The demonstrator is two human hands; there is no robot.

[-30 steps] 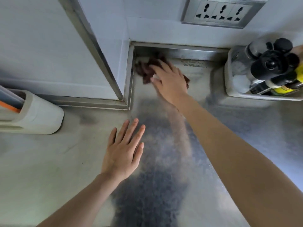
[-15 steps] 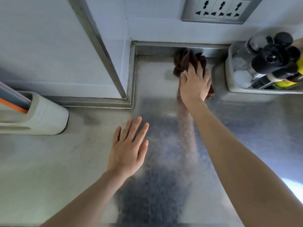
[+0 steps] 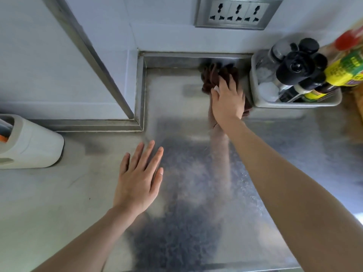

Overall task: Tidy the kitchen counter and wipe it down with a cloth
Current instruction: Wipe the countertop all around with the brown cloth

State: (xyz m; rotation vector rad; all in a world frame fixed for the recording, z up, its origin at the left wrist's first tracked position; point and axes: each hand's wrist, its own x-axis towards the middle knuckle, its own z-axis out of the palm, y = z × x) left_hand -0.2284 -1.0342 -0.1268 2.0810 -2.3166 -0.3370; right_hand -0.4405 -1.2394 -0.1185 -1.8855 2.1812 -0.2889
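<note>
Under the flat right hand (image 3: 227, 103), brown cloth (image 3: 214, 75) half hidden; left hand (image 3: 137, 179) spread, empty.

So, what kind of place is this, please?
Most likely a home kitchen: a steel counter, a tray of sauce bottles by the wall, and a wall socket above.

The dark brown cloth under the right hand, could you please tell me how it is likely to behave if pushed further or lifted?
The dark brown cloth is bunched into soft folds, so it is probably floppy and would droop if lifted. It bulges ahead of the right hand pressing on it, so it likely crumples rather than sliding flat. On the smooth steel counter it should glide easily.
</note>
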